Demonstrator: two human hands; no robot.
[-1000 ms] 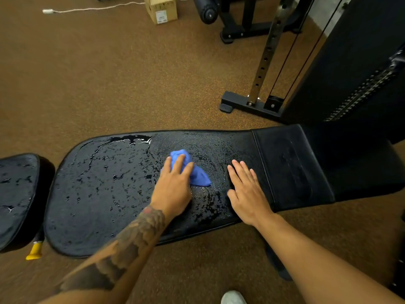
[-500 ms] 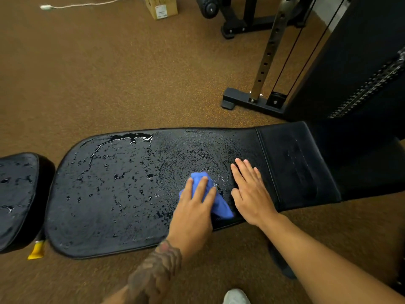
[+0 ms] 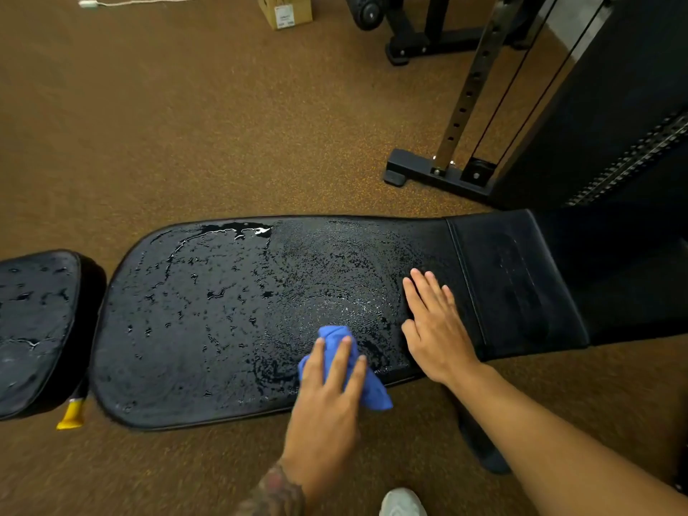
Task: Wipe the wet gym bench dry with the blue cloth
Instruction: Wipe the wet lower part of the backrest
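The black gym bench point(image 3: 208, 329) lies across the view, its long pad covered in water beads and small puddles, thickest on the left half. My left hand point(image 3: 327, 400) presses the crumpled blue cloth point(image 3: 368, 392) flat onto the pad at its near edge. A corner of the cloth hangs over that edge. My right hand point(image 3: 435, 329) rests flat with fingers spread on the pad just right of the cloth, beside the seam to the dry-looking right section point(image 3: 521, 284).
A separate wet seat pad point(image 3: 33, 322) sits at the left with a yellow cap point(image 3: 70, 415) under it. A cable machine's base point(image 3: 439, 173) and black tower point(image 3: 610, 106) stand behind right. A cardboard box point(image 3: 284, 11) and white cord point(image 3: 149, 1) lie on the brown floor. My white shoe point(image 3: 402, 502) shows below.
My left hand has dragged the blue cloth from the middle of the pad toward me, down to the near edge. My right hand has stayed flat in the same spot.
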